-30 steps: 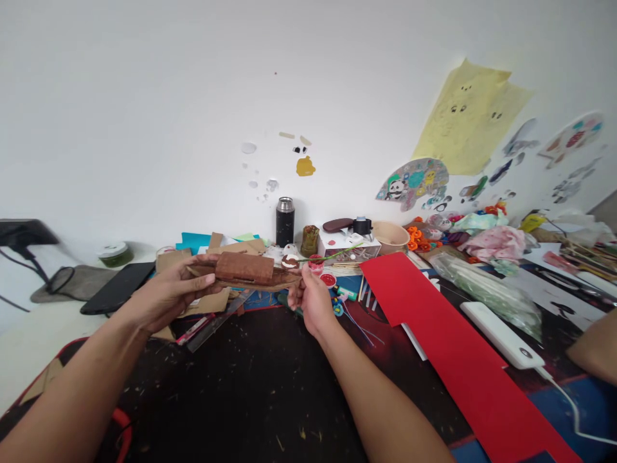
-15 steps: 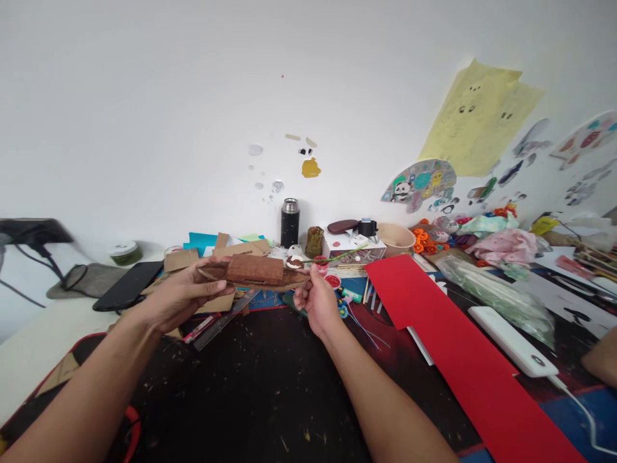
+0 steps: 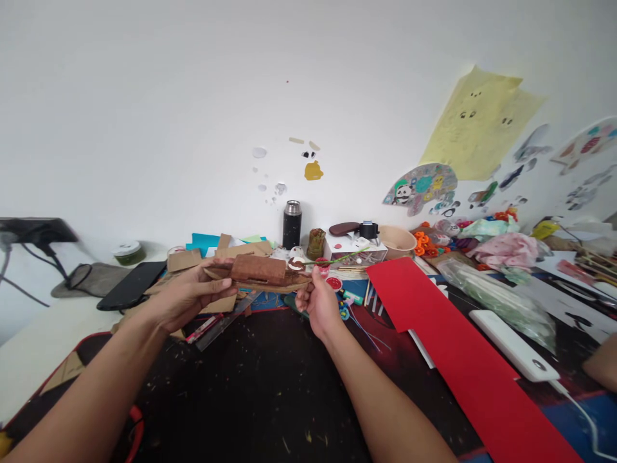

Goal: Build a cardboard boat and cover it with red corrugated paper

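Note:
A brown model boat with a rounded cover is held level above the dark mat. My left hand grips its left end, thumb in front and fingers behind. At the right end, my right hand pinches the boat's tip between thumb and fingers. A thin green stick slants up to the right from beside my right thumb; whether that hand holds it too, I cannot tell. Behind the boat stand a black thermos and a brownish-green jar.
Red card lies to the right, near a white power strip. Cardboard scraps, a clear ruler and a black phone are on the left. A beige bowl stands behind. Part of another person's arm shows at the right edge.
The boat tilts slightly, showing more of its near side opening. The whole view has shifted a little; both hands keep their hold.

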Demonstrator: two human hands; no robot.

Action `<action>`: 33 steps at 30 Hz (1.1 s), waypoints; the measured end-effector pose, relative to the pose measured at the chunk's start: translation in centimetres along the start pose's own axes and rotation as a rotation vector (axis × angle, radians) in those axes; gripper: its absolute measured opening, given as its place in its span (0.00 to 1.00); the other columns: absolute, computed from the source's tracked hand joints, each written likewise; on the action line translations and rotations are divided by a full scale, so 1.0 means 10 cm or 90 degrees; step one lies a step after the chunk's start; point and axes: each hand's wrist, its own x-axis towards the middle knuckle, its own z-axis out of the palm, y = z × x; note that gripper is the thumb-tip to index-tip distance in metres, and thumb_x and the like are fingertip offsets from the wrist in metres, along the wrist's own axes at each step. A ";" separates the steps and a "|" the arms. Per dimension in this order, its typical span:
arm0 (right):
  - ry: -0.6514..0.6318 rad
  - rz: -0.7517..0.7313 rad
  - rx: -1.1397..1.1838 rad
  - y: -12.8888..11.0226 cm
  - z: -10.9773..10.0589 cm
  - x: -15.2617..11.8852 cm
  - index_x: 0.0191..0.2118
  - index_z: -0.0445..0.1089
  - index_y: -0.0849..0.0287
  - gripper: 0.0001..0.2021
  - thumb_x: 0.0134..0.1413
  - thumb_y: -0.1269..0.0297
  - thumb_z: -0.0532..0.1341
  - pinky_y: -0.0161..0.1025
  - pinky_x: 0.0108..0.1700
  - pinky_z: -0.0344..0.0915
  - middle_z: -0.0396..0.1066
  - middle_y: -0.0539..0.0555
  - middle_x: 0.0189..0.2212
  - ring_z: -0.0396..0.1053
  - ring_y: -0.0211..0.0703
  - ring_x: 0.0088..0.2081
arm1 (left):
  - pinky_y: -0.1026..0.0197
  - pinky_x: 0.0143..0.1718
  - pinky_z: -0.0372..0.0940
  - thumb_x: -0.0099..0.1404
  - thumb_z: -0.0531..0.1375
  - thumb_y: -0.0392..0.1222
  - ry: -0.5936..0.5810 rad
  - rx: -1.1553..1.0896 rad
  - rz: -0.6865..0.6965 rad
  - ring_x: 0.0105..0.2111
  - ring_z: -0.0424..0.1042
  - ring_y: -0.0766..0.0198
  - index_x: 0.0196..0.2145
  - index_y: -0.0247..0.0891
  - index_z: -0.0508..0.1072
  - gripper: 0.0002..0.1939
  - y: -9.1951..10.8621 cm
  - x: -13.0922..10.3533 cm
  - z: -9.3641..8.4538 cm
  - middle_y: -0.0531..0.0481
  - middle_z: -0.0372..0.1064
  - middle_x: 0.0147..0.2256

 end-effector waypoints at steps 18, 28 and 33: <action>0.017 0.022 0.036 -0.06 0.06 -0.03 0.34 0.68 0.53 0.33 0.52 0.25 0.71 0.34 0.19 0.58 0.68 0.46 0.18 0.63 0.38 0.17 | 0.62 0.44 0.82 0.47 0.84 0.30 0.005 -0.067 -0.041 0.41 0.85 0.59 0.42 0.40 0.84 0.25 0.03 -0.03 0.14 0.47 0.86 0.44; -0.094 -0.010 -0.026 0.04 0.07 -0.10 0.39 0.74 0.56 0.37 0.47 0.23 0.73 0.32 0.18 0.57 0.72 0.47 0.19 0.67 0.38 0.18 | 0.65 0.33 0.79 0.58 0.75 0.30 0.098 -0.105 -0.016 0.29 0.81 0.64 0.38 0.37 0.77 0.13 -0.02 0.11 0.01 0.49 0.83 0.34; -0.159 0.020 -0.045 0.07 0.10 -0.15 0.41 0.79 0.60 0.38 0.51 0.22 0.70 0.31 0.18 0.58 0.73 0.48 0.21 0.68 0.37 0.18 | 0.57 0.36 0.80 0.65 0.71 0.45 0.072 -0.097 0.005 0.34 0.84 0.55 0.46 0.38 0.80 0.14 0.01 0.09 -0.03 0.44 0.86 0.39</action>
